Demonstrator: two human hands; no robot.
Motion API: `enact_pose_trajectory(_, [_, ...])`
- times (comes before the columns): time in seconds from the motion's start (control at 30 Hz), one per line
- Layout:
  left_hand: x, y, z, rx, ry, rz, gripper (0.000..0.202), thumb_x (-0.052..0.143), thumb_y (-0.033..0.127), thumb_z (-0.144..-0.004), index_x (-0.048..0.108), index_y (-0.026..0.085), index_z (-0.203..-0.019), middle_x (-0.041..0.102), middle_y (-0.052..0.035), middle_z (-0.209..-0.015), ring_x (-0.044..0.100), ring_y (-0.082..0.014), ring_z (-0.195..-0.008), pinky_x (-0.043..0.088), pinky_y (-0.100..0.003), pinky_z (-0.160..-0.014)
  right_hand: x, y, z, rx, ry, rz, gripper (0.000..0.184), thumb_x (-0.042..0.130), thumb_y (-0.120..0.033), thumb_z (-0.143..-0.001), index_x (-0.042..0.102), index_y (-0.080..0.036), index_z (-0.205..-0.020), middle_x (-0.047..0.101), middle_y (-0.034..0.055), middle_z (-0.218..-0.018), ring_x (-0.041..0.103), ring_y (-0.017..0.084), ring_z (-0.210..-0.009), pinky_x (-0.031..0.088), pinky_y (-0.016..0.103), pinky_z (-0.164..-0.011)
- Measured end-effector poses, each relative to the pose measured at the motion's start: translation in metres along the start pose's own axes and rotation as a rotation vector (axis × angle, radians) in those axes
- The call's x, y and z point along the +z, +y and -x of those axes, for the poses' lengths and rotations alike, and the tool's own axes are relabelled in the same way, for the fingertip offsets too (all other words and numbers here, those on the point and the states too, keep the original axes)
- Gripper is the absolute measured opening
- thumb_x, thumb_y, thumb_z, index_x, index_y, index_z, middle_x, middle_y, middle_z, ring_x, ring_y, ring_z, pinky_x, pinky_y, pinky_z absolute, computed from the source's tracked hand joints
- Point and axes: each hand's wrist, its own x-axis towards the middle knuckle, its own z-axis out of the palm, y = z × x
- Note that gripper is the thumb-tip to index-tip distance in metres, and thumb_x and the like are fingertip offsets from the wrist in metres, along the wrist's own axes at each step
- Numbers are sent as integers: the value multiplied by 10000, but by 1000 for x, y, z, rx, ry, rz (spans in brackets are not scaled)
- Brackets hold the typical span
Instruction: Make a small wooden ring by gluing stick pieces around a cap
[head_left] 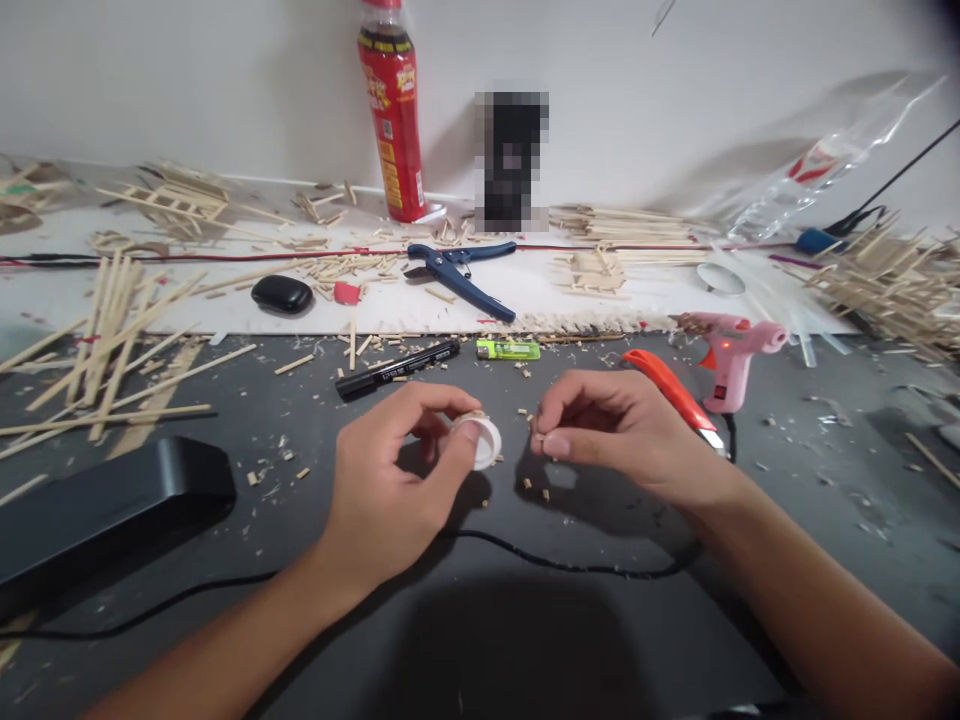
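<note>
My left hand (397,480) is closed, pinching a small white ring (482,441), like a roll of tape, between thumb and fingers just above the dark table. My right hand (622,425) is closed in a pinch a short way to the right of the ring, with a tiny wood bit (537,428) at its fingertips. Small wood chips (534,486) lie on the table below and between the two hands.
A black marker (397,370), green lighter (508,349), orange cutter (671,392) and pink glue gun (731,355) lie beyond the hands. Blue cutting pliers (457,272), a red bottle (391,110), wooden sticks (112,330), a black case (97,510) and a black cable (570,568) surround them.
</note>
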Motion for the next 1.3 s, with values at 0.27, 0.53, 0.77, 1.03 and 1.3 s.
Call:
enact_pose_trajectory(0.27, [3, -3, 6, 39, -5, -101, 85, 715, 229, -940, 731, 302, -981, 716, 70, -809, 641, -114, -671, 514, -250, -671, 15, 11, 1, 55, 195, -251, 198, 971, -238, -725, 787, -242, -798, 761, -9, -766, 668, 128, -639, 557, 241, -591])
enact_pose_trajectory(0.53, [-1, 1, 7, 150, -10, -177, 95, 720, 238, -955, 711, 315, -1011, 730, 72, -845, 649, -106, -669, 517, -234, -657, 24, 12, 5, 168, 166, -454, 119, 946, -218, -753, 865, -273, -820, 771, 3, -784, 635, 107, -648, 518, 206, -576])
enact_pose_trajectory(0.77, [0, 3, 3, 236, -28, -200, 101, 732, 246, -976, 687, 318, -1029, 723, 75, -797, 659, -100, -639, 552, -214, -635, 40, 14, 10, 218, 162, -584, 134, 922, -159, -775, 858, -268, -818, 742, -40, -757, 611, 74, -705, 485, 167, -673])
enact_pose_trajectory(1.03, [-1, 2, 2, 315, -27, -189, 146, 754, 193, -959, 688, 303, -1027, 799, 63, -887, 720, -114, -702, 602, -226, -691, 48, 15, 13, 294, 130, -726, 97, 926, -186, -786, 850, -239, -814, 718, -42, -745, 580, 64, -710, 456, 157, -680])
enact_pose_trajectory(1.3, [0, 1, 3, 390, -12, -140, 188, 776, 95, -917, 720, 246, -1012, 804, 55, -925, 751, -77, -769, 609, -160, -760, 50, 12, 15, 370, 137, -781, 84, 923, -223, -800, 840, -228, -814, 710, -44, -752, 575, 60, -736, 435, 166, -716])
